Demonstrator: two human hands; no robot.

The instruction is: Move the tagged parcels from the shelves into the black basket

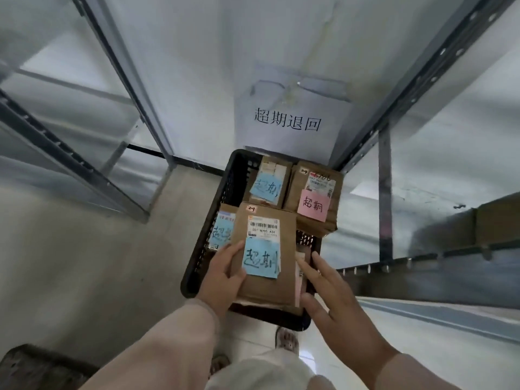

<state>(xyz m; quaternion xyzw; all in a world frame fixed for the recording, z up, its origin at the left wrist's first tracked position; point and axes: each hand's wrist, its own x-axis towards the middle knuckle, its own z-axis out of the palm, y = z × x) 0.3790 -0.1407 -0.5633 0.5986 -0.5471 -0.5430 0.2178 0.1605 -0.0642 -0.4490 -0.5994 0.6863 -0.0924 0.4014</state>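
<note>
The black basket (225, 192) sits on the floor at the centre of the frame, below a white paper sign (287, 119) with black characters on the wall. The left hand (225, 273) grips the left edge of a brown parcel (267, 277) with a blue tag (261, 258), thumb on top, holding it over the near end of the basket. The right hand (334, 299) hovers beside the parcel's right edge, fingers spread and holding nothing; whether its fingertips touch the box is hard to tell. Behind lie a blue-tagged box (270, 184), a pink-tagged box (315, 204) resting on the basket's right rim, and a third box (222, 229) half hidden under the held one. Grey metal shelving (388, 130) closes in from the right, and more shelving (70, 153) from the left
</note>
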